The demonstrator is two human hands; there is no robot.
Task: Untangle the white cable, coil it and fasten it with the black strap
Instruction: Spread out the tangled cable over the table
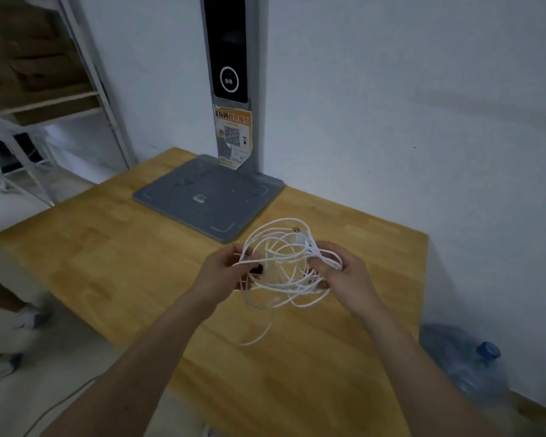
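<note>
A white cable (pixel 281 263) hangs in a loose tangle of loops above the wooden table (pixel 108 247). My left hand (pixel 224 272) pinches strands on the tangle's left side. My right hand (pixel 344 275) grips a bunch of strands on its right side. A USB plug (pixel 297 230) sticks up near the top of the tangle. One loose end (pixel 256 335) trails down toward the table. A small black piece, perhaps the black strap (pixel 259 269), shows by my left fingers, partly hidden.
A grey scanner base (pixel 202 197) with an upright post stands at the table's far edge against the white wall. A blue water bottle (pixel 467 367) lies on the floor at right. Metal shelving is at far left. Another person's feet are at the left edge.
</note>
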